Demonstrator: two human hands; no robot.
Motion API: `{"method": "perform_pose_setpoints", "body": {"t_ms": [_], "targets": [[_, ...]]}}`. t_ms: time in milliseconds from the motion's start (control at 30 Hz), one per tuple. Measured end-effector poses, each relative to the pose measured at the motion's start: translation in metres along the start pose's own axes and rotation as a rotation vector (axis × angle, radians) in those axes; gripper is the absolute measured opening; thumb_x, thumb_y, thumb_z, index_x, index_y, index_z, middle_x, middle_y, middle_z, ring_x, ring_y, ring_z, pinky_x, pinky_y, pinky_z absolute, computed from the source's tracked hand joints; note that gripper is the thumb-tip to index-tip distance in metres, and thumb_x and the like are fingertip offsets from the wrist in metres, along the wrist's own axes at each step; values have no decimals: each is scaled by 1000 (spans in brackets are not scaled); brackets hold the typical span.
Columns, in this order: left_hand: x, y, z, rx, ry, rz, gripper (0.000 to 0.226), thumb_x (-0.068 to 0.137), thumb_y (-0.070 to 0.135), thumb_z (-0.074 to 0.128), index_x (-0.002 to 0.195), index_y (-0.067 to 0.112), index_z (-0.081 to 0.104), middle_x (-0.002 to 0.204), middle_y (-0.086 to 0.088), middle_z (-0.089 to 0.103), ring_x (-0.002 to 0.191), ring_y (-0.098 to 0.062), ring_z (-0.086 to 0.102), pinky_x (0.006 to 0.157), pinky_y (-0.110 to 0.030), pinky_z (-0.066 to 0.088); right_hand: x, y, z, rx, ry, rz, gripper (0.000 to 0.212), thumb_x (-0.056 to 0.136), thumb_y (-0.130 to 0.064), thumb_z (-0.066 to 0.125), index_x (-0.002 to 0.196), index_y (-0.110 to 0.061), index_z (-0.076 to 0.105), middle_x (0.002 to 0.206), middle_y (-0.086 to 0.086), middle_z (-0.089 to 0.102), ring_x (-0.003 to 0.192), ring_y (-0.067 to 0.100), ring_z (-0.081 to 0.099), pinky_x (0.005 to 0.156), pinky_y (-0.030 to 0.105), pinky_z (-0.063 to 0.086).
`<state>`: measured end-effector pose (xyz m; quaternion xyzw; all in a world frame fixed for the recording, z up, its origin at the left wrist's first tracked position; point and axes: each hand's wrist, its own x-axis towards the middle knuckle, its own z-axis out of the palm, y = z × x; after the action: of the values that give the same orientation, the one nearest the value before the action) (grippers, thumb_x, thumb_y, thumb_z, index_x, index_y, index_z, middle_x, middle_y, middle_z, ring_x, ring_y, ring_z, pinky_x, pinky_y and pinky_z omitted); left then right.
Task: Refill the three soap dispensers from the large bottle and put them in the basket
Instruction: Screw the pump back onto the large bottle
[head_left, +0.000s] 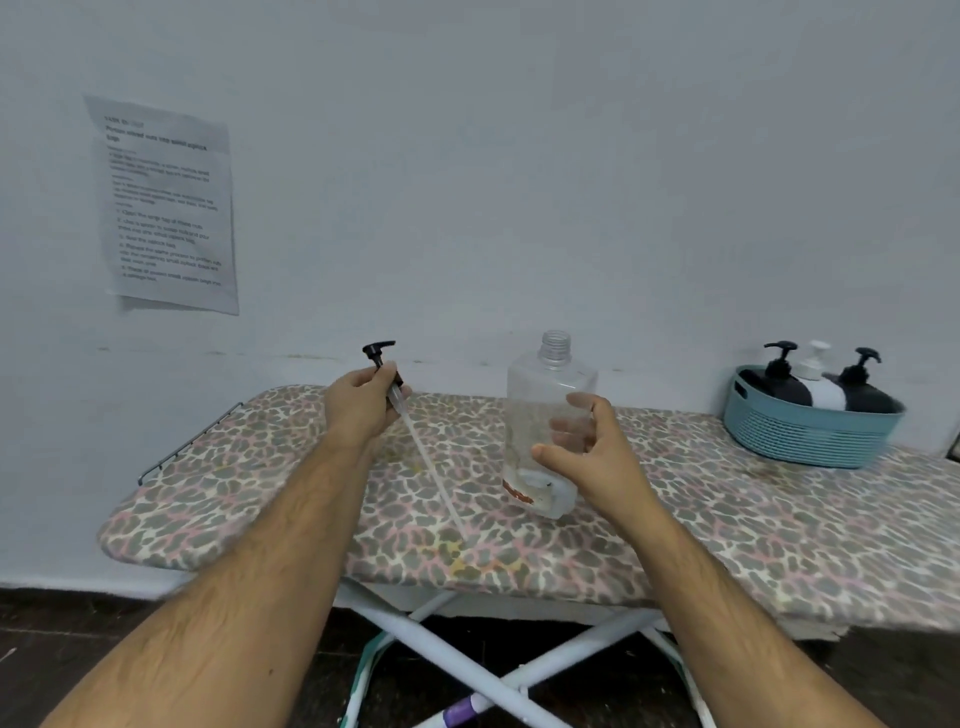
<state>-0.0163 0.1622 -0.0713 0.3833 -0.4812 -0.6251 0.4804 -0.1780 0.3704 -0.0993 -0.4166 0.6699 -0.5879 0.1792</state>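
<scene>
The large clear bottle (550, 374) stands slightly tilted on the ironing board (727, 525), uncapped and almost empty, with a little residue at its base. My right hand (608, 457) wraps round its middle, thumb in front and fingers showing through the plastic. My left hand (358, 405) grips the black pump head (382, 351) to the bottle's left; its long clear tube (431, 467) slants down toward the board. At the far right, a teal basket (800, 436) holds three dispensers: a black one (774, 384), a white one (821, 387) and another black one (867, 389).
The leopard-print board stands against a white wall, with a wire rack at its left end (182, 447) and crossed white legs below (467, 660). A printed sheet (166, 208) is taped to the wall at upper left. The floor is dark.
</scene>
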Motion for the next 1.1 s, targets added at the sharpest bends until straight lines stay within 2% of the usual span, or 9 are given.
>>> {"method": "perform_pose_setpoints", "body": {"t_ms": [67, 167, 467, 633, 700, 833, 967, 1100], "targets": [[-12, 9, 16, -67, -17, 48, 32, 98, 20, 61, 121, -2, 59, 102, -15, 68, 85, -19, 71, 77, -34, 61, -8, 1, -16, 1, 24, 2, 66, 80, -21, 81, 130, -35, 40, 122, -4, 57, 115, 14, 59, 100, 43, 51], [-25, 23, 34, -133, -9, 112, 36, 98, 20, 60, 127, -2, 56, 105, -14, 68, 85, -15, 70, 69, -26, 60, -20, 3, -36, -9, 62, 2, 68, 78, -23, 83, 130, -37, 40, 122, -6, 58, 113, 11, 59, 100, 41, 51], [-50, 58, 65, -283, 30, 242, 33, 100, 21, 58, 125, 0, 58, 99, -7, 69, 94, -15, 71, 76, -28, 61, -38, 19, -53, -39, 91, -17, 71, 78, -23, 82, 129, -47, 39, 128, -5, 58, 118, 8, 56, 92, 27, 45], [-57, 82, 72, -388, 59, 304, 29, 100, 20, 56, 121, 0, 59, 98, -8, 69, 92, -15, 72, 78, -30, 61, -40, 29, -52, -46, 71, -24, 74, 79, -22, 82, 132, -48, 37, 132, -7, 55, 124, 11, 54, 100, 33, 48], [-61, 91, 76, -411, 54, 332, 25, 101, 19, 56, 117, 2, 60, 95, -7, 68, 88, -14, 72, 79, -31, 61, -40, 31, -52, -39, 74, -31, 75, 79, -22, 82, 132, -49, 36, 133, -7, 55, 123, 9, 54, 99, 31, 48], [-66, 109, 83, -452, 43, 384, 18, 101, 19, 55, 111, 4, 60, 96, -6, 68, 86, -14, 72, 78, -31, 61, -44, 32, -53, -35, 84, -58, 72, 80, -24, 81, 122, -63, 37, 132, -13, 55, 122, 3, 53, 99, 29, 48], [-74, 116, 92, -454, 3, 384, 24, 101, 20, 54, 116, 2, 59, 98, -7, 68, 91, -15, 72, 79, -31, 61, -47, 34, -55, -41, 93, -52, 76, 80, -28, 81, 134, -55, 35, 136, -13, 53, 126, 6, 51, 105, 36, 47], [-82, 122, 100, -463, -25, 370, 28, 101, 20, 54, 119, -2, 59, 103, -9, 68, 94, -17, 73, 79, -31, 61, -47, 27, -55, -97, 96, -47, 82, 79, -30, 82, 142, -50, 34, 128, -15, 52, 119, 4, 51, 97, 30, 43]]}}
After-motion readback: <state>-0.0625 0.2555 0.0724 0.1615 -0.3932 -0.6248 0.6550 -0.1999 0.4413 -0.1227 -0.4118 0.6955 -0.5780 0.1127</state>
